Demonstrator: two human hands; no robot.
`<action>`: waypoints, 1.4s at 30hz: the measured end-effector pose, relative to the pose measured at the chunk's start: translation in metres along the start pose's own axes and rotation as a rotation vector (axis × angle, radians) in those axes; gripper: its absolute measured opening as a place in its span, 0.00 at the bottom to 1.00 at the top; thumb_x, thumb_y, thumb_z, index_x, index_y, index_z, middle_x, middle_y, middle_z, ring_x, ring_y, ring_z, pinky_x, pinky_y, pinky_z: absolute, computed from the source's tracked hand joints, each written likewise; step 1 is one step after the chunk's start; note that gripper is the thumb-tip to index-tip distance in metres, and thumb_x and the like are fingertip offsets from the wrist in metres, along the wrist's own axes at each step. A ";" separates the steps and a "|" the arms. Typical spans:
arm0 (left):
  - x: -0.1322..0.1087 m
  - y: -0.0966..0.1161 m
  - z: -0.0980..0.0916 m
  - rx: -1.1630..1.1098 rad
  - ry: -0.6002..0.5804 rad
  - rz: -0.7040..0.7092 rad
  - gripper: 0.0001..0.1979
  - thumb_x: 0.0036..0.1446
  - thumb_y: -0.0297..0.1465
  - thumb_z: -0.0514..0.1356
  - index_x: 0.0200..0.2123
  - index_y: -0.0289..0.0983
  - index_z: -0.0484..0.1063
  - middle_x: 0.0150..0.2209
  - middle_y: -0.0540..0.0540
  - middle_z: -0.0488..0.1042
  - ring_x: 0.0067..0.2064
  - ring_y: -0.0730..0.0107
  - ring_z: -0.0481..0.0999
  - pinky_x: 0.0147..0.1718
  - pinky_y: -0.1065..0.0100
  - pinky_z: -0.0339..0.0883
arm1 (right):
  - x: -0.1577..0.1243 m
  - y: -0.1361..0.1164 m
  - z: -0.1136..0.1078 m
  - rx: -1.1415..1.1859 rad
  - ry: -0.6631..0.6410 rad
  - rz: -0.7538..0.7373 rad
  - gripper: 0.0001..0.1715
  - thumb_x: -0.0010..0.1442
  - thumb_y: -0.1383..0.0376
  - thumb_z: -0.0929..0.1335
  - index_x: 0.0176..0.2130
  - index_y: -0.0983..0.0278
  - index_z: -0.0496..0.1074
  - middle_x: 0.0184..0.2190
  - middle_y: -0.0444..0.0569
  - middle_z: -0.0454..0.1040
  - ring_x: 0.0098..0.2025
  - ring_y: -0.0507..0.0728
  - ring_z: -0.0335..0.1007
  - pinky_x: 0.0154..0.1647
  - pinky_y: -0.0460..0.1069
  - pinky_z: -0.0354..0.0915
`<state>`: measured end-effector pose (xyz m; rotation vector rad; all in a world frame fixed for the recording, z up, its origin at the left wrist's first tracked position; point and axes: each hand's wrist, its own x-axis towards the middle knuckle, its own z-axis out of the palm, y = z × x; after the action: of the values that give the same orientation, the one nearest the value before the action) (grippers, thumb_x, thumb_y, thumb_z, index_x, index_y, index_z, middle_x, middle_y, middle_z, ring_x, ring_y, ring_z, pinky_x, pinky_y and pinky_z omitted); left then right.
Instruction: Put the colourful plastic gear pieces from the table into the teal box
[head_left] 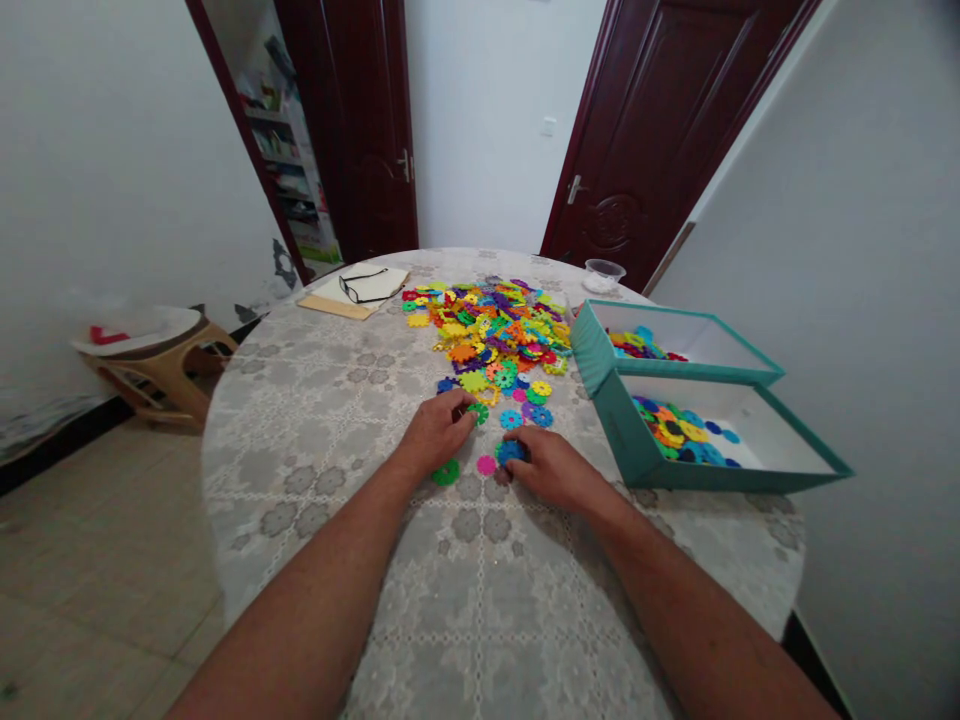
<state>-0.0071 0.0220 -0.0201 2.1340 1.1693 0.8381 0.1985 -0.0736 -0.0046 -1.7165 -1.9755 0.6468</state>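
Note:
My left hand [437, 430] rests on the round table [337, 420], fingers pinched on a green snowflake disc [478, 411]. My right hand [551, 465] lies beside it, fingers curled over a blue disc [510, 451]. Between the hands sit a pink disc [486, 465] and a green disc [445, 473]. A big heap of coloured plastic discs [499, 330] spreads just beyond the hands, with a few loose ones near my fingertips.
Two teal box halves [626, 440] holding some discs stand at the right. Glasses on a notebook [358, 290] lie at the far left, a small clear bowl [604, 273] at the back. A wooden stool [161, 365] stands left of the table; dark doors behind.

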 end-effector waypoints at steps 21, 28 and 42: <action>0.006 -0.006 0.002 -0.020 -0.025 -0.014 0.12 0.60 0.35 0.59 0.43 0.37 0.78 0.34 0.48 0.78 0.36 0.65 0.76 0.37 0.66 0.68 | 0.009 0.010 0.006 0.047 0.026 0.069 0.22 0.49 0.65 0.77 0.43 0.59 0.70 0.39 0.46 0.76 0.40 0.58 0.70 0.37 0.48 0.59; 0.005 -0.010 0.003 -0.044 -0.033 -0.006 0.11 0.60 0.33 0.59 0.43 0.38 0.78 0.34 0.48 0.79 0.36 0.66 0.76 0.38 0.66 0.68 | -0.002 -0.002 0.004 0.341 -0.131 0.022 0.19 0.55 0.69 0.71 0.48 0.59 0.72 0.35 0.43 0.78 0.36 0.55 0.73 0.35 0.47 0.63; 0.008 -0.007 -0.011 -0.202 -0.085 0.003 0.12 0.57 0.37 0.59 0.39 0.38 0.79 0.33 0.49 0.79 0.35 0.65 0.75 0.37 0.66 0.68 | 0.004 -0.026 0.018 -0.067 -0.014 -0.014 0.11 0.52 0.68 0.70 0.38 0.60 0.69 0.37 0.48 0.73 0.38 0.58 0.66 0.36 0.49 0.58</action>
<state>-0.0160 0.0340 -0.0163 1.9871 0.9944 0.8223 0.1673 -0.0741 -0.0028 -1.7401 -2.0382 0.5966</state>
